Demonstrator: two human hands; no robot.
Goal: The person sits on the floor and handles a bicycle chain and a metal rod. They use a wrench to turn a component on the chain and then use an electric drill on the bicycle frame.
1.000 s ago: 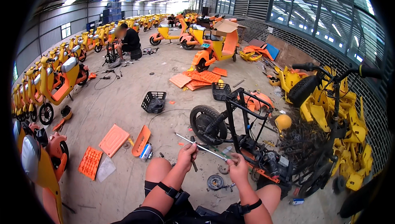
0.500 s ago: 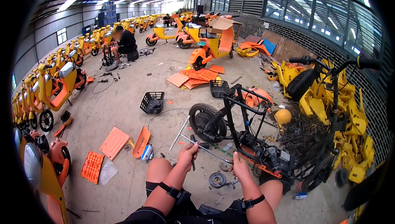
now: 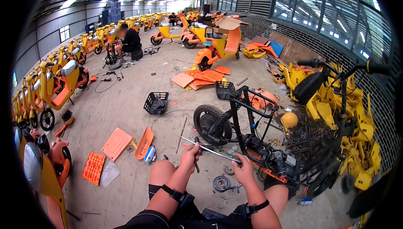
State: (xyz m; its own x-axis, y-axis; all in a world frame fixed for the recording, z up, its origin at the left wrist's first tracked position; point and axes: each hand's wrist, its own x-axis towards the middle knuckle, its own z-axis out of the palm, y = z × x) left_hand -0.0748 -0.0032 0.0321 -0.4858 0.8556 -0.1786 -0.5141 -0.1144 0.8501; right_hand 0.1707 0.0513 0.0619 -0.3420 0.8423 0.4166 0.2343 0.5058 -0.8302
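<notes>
Low in the middle of the frame the left hand (image 3: 189,153) is curled tight around one end of a long thin metal rod (image 3: 210,150), with a dark tool handle (image 3: 196,167) poking down from the same fist; the right hand (image 3: 242,168) pinches the rod's other end, fingers closed on it; the rod runs slightly downhill from left to right, just above the floor and in front of the stripped black scooter frame (image 3: 247,136); a small round metal part (image 3: 221,183) lies on the concrete between the knees; to the left sit an orange panel (image 3: 116,143) and a spray can (image 3: 149,155); a black basket (image 3: 156,102) stands further up; yellow scooters (image 3: 58,82) line the left edge.
</notes>
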